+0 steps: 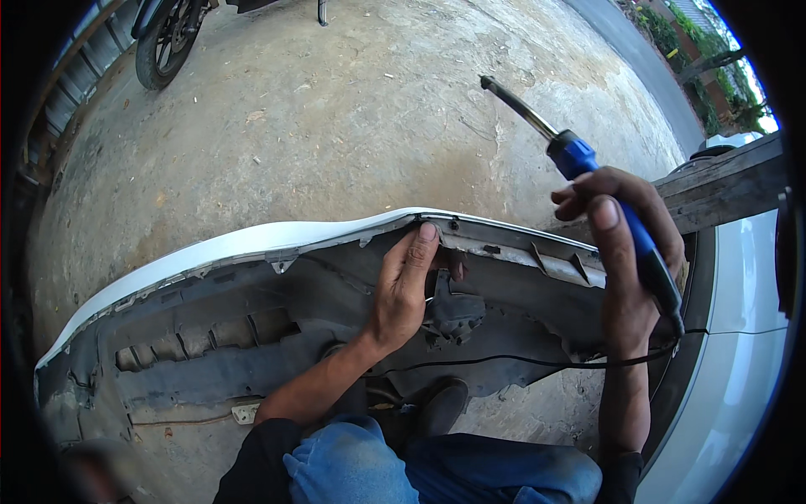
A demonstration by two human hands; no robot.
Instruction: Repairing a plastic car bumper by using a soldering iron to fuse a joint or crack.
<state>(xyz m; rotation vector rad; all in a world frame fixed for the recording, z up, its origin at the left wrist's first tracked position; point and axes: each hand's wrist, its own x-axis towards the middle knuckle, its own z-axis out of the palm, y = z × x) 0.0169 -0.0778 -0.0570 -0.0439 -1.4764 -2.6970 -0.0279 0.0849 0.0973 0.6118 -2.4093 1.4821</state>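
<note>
A car bumper (227, 244) with a white outer edge lies in front of me, its dark inner side turned up. My left hand (401, 290) is closed on its upper rim, thumb pressed on the edge near a bend and fingers partly hidden behind. In my right hand (630, 244) is a soldering iron (574, 155) with a blue handle, held above the bumper's right part. Its metal tip points up and left, away from the bumper. From the handle's lower end a black cord (504, 362) runs left across the bumper. Below my left hand sits a black bracket-like part (456, 316).
A white car panel (739, 286) stands close on my right, beside a wooden beam (714, 185). Rough concrete floor (336, 126) stretches ahead. At the far left is a motorcycle's wheel (168, 46). My knees and a dark shoe (442, 407) are near the bumper.
</note>
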